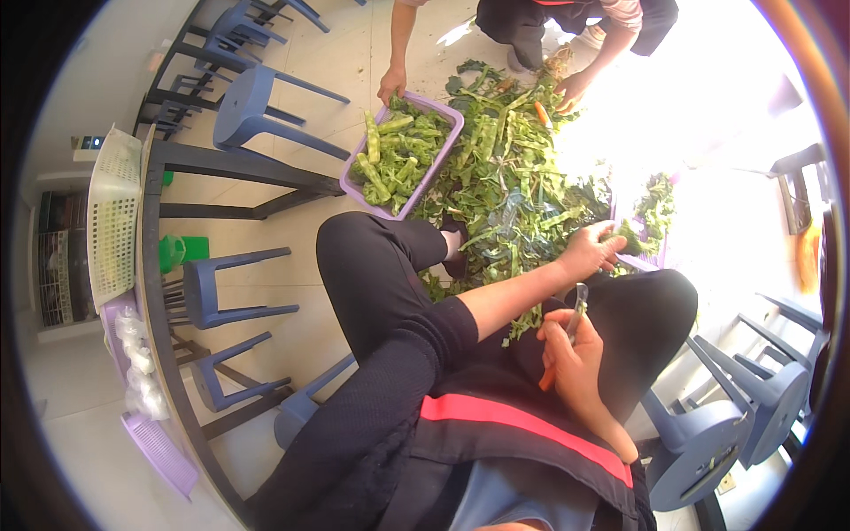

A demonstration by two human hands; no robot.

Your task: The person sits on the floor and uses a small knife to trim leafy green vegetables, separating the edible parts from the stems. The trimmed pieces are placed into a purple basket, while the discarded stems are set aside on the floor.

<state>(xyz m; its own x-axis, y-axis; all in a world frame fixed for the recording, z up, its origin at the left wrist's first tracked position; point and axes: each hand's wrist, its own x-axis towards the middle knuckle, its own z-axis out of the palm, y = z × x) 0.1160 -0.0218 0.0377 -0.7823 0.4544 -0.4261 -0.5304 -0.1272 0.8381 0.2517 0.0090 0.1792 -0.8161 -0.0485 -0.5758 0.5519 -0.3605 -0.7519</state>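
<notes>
My left hand (593, 252) reaches across to the right and grips a piece of broccoli (634, 240) at the near edge of a purple basket (644, 264) with more greens in it. Closer to my body, my right hand (572, 345) is closed around a small tool with a metal head (580, 299) and an orange handle; its exact kind is unclear. Between my legs and beyond lies a big heap of leaves and green peelings (511, 192). Left of the heap, a purple plastic basket (458, 123) holds broccoli stalks (388, 159).
A co-worker crouches opposite, one hand (393, 85) at the left basket's rim, the other (572, 91) over the heap near an orange handle (542, 114). Blue stools (242, 109) and a table (156, 265) stand left; more stools (704, 445) stand right. Glare washes out the upper right.
</notes>
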